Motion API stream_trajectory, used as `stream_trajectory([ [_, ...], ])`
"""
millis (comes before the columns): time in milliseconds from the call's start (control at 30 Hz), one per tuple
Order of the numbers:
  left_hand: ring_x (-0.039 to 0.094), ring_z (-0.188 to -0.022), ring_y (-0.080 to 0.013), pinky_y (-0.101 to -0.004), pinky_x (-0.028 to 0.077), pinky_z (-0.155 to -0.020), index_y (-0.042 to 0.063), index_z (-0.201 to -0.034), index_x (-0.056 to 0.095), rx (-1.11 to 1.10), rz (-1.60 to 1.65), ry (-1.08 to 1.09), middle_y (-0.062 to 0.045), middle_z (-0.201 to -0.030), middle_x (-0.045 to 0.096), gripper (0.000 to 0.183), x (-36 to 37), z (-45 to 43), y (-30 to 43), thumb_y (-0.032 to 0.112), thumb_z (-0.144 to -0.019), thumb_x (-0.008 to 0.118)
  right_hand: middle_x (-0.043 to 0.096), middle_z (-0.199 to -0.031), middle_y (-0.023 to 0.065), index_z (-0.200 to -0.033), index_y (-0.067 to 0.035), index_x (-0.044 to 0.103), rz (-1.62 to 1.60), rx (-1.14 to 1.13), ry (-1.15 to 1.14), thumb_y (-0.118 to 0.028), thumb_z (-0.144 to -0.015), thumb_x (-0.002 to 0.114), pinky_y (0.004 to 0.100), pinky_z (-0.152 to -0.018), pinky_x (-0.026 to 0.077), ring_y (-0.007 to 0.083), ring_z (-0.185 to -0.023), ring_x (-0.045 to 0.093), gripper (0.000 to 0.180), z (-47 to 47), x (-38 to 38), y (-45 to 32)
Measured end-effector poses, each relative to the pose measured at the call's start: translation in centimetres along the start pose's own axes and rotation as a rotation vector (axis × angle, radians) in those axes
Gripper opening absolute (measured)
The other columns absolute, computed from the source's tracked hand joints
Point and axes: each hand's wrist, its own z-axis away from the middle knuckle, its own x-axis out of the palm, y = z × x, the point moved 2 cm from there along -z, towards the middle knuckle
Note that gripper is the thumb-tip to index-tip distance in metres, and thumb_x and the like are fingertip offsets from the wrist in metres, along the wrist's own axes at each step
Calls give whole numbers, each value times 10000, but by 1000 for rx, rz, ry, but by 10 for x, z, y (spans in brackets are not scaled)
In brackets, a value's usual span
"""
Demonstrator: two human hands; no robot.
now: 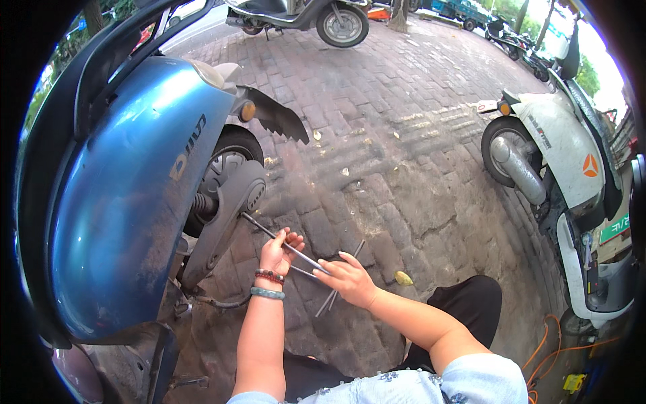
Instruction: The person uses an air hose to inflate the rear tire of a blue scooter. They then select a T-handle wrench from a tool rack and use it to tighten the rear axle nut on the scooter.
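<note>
A long thin dark metal rod (302,254) runs slantwise between my hands. My left hand (277,251), with a bead bracelet and a greenish bangle at the wrist, grips it partway along. My right hand (348,281) holds its nearer end between thumb and fingers. The rod's far tip appears beside the grey swingarm cover (229,219) of a blue scooter (118,202); whether they touch, I cannot tell. Beneath my right hand, more thin rods (325,304) cross one another, apparently on the brick pavement, partly hidden by the hand. Another thin rod (303,271) shows between my hands.
The scooter's rear wheel (234,146) and torn black mudguard (277,113) are ahead on the left. A white scooter (560,146) stands at right, near an orange cable (542,343). Another scooter (298,20) is parked beyond. Fallen leaves (404,279) dot the uneven brick pavement (414,202).
</note>
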Motion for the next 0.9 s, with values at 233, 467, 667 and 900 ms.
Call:
stream_trajectory([
  [233,643,-855,-251,-443,539,-804,53,-1025,569,-10,46,27,-70,-862,625,177,-6,-4,-3,189,-967,471,248,-1448,218,-1445,-59,135,-254,547,268,-75,-710,650,478,-1102,215,326,-1371,242,898,12,-24,-5],
  [467,642,-890,-250,-411,542,-820,39,-1032,581,-1,135,-39,-74,-883,640,199,3,-1,1,180,-972,456,633,-1112,131,-1258,-53,501,-1079,797,-85,48,-787,543,382,-886,475,232,-1022,616,483,-2,-2,-8],
  [667,648,-866,-262,-432,547,-802,37,-1039,547,14,79,-2,-95,-898,625,178,3,1,2,167,-974,445,481,-1315,161,-1341,-83,436,189,20,-25,31,-690,556,443,-1073,268,323,-1253,423,672,-3,-5,-5],
  [900,644,-861,-259,-427,547,-809,32,-1038,554,9,134,-26,-91,-876,617,185,2,3,5,160,-977,434,481,-1303,221,-1386,-59,323,-1721,1324,116,-120,-811,634,398,-961,421,265,-1186,503,657,19,-6,8],
])
